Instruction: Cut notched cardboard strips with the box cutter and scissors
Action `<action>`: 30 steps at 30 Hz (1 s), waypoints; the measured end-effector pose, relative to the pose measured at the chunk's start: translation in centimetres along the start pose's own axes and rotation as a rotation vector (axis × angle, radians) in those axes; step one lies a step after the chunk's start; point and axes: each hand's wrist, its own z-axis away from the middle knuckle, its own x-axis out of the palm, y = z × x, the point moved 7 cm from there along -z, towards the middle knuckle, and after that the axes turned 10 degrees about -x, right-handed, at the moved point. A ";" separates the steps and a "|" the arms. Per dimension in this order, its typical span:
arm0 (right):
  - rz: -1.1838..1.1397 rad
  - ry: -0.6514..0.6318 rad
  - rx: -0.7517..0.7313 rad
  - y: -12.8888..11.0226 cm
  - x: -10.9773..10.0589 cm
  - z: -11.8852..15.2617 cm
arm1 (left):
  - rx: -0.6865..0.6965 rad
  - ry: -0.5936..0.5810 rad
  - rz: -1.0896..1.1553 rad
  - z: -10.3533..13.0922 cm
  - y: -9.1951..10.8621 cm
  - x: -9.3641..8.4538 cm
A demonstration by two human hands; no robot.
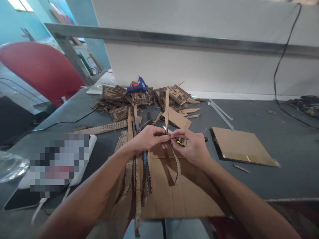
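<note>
Head view: the cardboard strip [166,108] is between my hands, pinched in the fingertips of my left hand [149,137] and my right hand [192,143], which nearly meet; one length stands upright above them. Under them lies a cardboard sheet [186,196], with more strips [138,199] draped over its left part. Beyond, a blue glue gun [138,87] rests on a pile of cardboard pieces [117,94]. Right of me is a flat cardboard panel [244,144]; left, a white device [80,169], its face blurred past reading. Everything sits on a dark grey table [284,142] before a white wall [199,69] and metal rail [186,42], near a red chair [40,68].
</note>
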 end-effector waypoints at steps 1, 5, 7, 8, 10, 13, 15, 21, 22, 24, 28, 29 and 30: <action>-0.008 -0.008 -0.003 0.0 0.0 0.0 | -0.005 -0.012 -0.015 0.0 0.0 0.0; -0.017 -0.020 -0.021 0.2 0.3 0.1 | -0.038 -0.007 -0.040 0.1 -0.4 0.0; -0.002 0.001 -0.036 0.3 0.2 0.1 | -0.035 0.016 0.015 0.0 -0.5 -0.1; 0.008 0.016 -0.047 0.3 0.1 0.2 | -0.030 0.020 0.049 -0.1 -0.6 -0.1; 0.025 0.039 -0.075 0.2 0.0 0.1 | -0.025 0.007 0.096 -0.2 -0.8 -0.1; 0.045 0.040 -0.110 -0.1 -0.2 0.1 | -0.034 -0.028 0.120 -0.3 -1.0 0.1; 0.072 0.039 -0.128 -0.3 -0.3 0.0 | -0.039 -0.049 0.137 -0.2 -0.9 0.2; 0.109 0.064 -0.163 -0.6 -0.7 -0.1 | -0.034 -0.055 0.089 0.2 -0.1 0.6; 0.106 0.063 -0.166 -0.6 -0.7 -0.1 | -0.027 -0.036 0.074 0.2 0.0 0.6; 0.104 0.050 -0.168 -0.6 -0.6 -0.1 | -0.012 -0.002 0.052 0.2 0.1 0.4; 0.120 0.044 -0.169 -0.7 -0.4 0.1 | -0.016 0.008 0.041 0.1 0.0 0.4; 0.123 0.045 -0.169 -0.7 -0.3 0.2 | -0.017 0.008 0.046 0.1 0.0 0.5; 0.128 0.049 -0.170 -0.8 -0.2 0.3 | -0.017 0.010 0.053 0.1 0.1 0.5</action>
